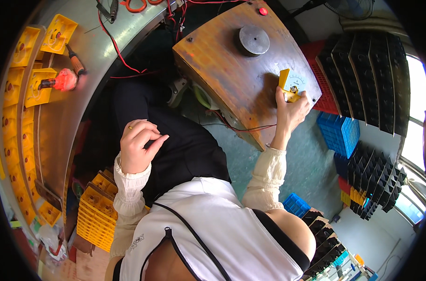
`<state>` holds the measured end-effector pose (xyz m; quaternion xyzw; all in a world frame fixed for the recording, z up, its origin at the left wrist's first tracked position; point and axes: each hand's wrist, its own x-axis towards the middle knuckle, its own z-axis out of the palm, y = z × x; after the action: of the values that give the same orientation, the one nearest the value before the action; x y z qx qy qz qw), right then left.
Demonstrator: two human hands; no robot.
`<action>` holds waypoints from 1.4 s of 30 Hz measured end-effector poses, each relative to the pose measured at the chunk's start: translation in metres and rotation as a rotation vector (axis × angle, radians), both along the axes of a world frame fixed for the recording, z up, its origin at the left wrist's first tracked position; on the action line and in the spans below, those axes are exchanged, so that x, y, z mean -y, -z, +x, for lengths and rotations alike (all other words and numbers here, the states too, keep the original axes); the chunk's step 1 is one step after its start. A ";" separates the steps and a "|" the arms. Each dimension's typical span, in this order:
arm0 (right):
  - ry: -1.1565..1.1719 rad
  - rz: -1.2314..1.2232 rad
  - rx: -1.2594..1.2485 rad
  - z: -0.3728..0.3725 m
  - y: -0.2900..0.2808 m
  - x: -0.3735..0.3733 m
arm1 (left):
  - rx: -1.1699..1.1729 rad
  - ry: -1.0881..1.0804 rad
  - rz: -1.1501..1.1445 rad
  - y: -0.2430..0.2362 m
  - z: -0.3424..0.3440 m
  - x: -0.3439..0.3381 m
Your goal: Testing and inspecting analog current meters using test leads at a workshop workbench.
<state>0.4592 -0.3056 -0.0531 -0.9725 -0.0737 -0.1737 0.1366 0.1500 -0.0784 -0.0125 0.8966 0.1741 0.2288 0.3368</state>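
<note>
Hands first, in the head view: your right hand (290,110) is reaching up right of centre, its fingers closing around a small yellow panel meter (290,85) with a pale dial face, and it is holding that meter against the top of the wooden box (231,75). The meter is sitting near the box's right edge, well apart from the round grey metal disc (253,40) lying higher up on the same top. A red button (263,11) is showing at the box's upper corner.

Your left hand (137,146) is hovering left of centre over your dark lap, fingers curling loosely inward with thumb and forefinger nearly meeting; you cannot tell whether anything is pinched between them.

Along the left edge of the frame, rows of yellow meter housings (16,93) are lying on a curved grey bench (96,61), with a soldering iron (75,61) beside them. Stacked yellow trays (96,210) are standing at lower left, and black trays (362,75) are filling the upper right.
</note>
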 end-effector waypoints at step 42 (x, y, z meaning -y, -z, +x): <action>-1.474 0.630 -0.788 -0.282 -0.069 -0.228 | 0.117 -0.795 0.276 -0.026 -0.123 -0.043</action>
<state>0.1771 -0.0775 0.0161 -0.5845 -0.5767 0.2928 0.4899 0.0272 -0.0353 0.0138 0.7818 0.4548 0.4126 0.1082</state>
